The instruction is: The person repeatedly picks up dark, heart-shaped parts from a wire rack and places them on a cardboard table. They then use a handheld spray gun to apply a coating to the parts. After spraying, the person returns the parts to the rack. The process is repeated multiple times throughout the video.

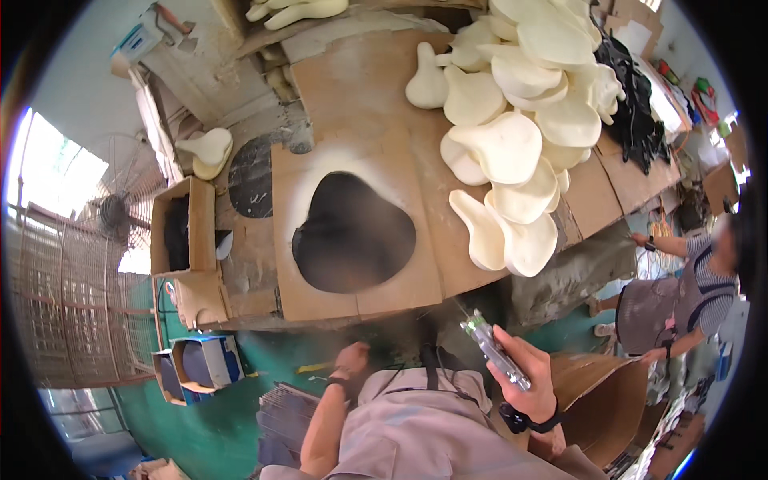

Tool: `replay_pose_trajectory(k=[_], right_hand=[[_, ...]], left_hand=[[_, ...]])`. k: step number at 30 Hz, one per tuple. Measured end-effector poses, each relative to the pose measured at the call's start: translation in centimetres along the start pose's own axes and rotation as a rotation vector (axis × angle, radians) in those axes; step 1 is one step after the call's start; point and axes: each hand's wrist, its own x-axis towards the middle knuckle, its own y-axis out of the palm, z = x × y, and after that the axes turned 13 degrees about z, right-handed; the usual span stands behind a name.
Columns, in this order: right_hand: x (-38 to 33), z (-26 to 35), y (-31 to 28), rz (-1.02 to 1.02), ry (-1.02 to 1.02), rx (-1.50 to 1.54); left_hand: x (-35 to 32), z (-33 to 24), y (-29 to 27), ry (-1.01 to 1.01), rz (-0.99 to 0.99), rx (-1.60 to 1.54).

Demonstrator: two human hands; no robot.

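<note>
My right hand (524,372), lower right of the middle, grips a silver hand tool (498,352) with a green part near its front end; its exact kind I cannot make out. Below the table's front edge is my left hand (352,360), blurred, its fingers hard to read. On the cardboard sheet (300,180) in front of me lies a black, rounded, saddle-shaped piece (360,236), with pale whitish residue around its upper edge. Several cream saddle-shaped foam pads (512,148) are heaped to the right of it.
At the table's left stands an open cardboard box (204,224) with dark material inside. A large fan (112,212) is farther left. Black strips (632,104) hang at the back right. Another person (680,296) stands at the right, beyond a large cardboard box (600,400).
</note>
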Motion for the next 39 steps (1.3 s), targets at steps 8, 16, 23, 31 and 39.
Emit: replay_pose_trajectory(k=[8, 16, 23, 31, 39], right_hand=[[4.6, 3.3, 0.8, 0.156, -0.098, 0.050], [4.1, 3.5, 1.3, 0.490, -0.131, -0.011], [1.5, 3.0, -0.3, 0.453, 0.004, -0.077], [-1.1, 1.3, -2.3, 0.117, 0.106, -0.009], [1.3, 1.7, -1.4, 0.030, 0.009, 0.018]], left_hand=[[-13.9, 19.4, 9.5, -0.578, -0.078, -0.995], [-13.3, 17.7, 10.8, -0.522, -0.340, -0.490], [-3.6, -0.3, -5.9, 0.076, -0.755, -0.232], [7.8, -10.7, -12.8, 0.049, -0.668, 0.269], [9.8, -9.0, -12.3, -0.154, -0.457, 0.401]])
